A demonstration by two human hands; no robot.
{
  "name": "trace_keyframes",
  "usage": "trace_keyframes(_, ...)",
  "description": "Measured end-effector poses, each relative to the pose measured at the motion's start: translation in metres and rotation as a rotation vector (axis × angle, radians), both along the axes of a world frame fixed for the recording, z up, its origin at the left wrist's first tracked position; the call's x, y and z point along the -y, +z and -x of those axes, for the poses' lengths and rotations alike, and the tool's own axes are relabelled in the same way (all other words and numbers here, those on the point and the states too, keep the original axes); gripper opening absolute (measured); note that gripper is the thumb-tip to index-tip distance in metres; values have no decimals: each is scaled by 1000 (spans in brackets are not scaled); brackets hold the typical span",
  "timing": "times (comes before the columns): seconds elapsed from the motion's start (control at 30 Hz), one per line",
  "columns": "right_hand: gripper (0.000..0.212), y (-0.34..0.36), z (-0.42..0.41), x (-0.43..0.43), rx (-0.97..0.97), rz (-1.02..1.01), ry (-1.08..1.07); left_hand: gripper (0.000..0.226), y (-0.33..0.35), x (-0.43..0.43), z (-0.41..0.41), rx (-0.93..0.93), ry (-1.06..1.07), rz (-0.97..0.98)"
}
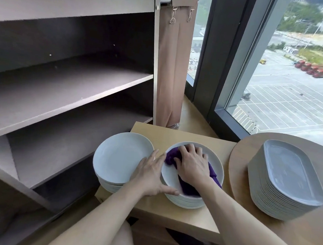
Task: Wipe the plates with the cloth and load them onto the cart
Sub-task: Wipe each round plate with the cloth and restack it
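Both forearms come in from the bottom edge and meet at the middle stack. The right hand (192, 167) is planted flat-ish on the purple cloth (171, 157), fingers bent over the bunched end, pressing it into the top plate (170, 177) of that stack. So the plate sits directly under the right palm. The left hand (150, 175) isn't gripping anything: fingers out straight along the plate's left rim and thumb laid along the near rim, just bracing it.

My guess is we're mid-wipe, nothing loaded yet. The plate is round, so there's no long axis to fuss over. What matters is that the cart (65, 91) is off to the left of the left hand, past the second stack (121, 157) that sits just beside that hand. The left hand is the closer one for the lift. Oval plates (288, 177) wait well off to the right of the right hand.
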State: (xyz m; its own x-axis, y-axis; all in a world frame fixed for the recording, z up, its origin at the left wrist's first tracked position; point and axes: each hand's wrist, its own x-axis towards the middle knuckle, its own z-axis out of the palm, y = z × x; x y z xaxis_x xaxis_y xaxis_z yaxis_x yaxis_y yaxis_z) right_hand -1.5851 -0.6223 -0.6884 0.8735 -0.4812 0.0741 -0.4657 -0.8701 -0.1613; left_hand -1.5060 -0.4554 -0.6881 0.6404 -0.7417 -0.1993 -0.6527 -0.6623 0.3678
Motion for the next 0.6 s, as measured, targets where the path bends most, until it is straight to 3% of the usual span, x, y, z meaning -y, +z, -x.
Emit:
trace_keyframes(0.23, 35, 9, 16, 13, -56, 37, -157, 143, 1, -1, 3, 3, -26, -58)
trace_keyframes(0.6, 37, 20, 63, -4, -171, -64, -76, 143, 1, 0, 2, 14, -20, -58)
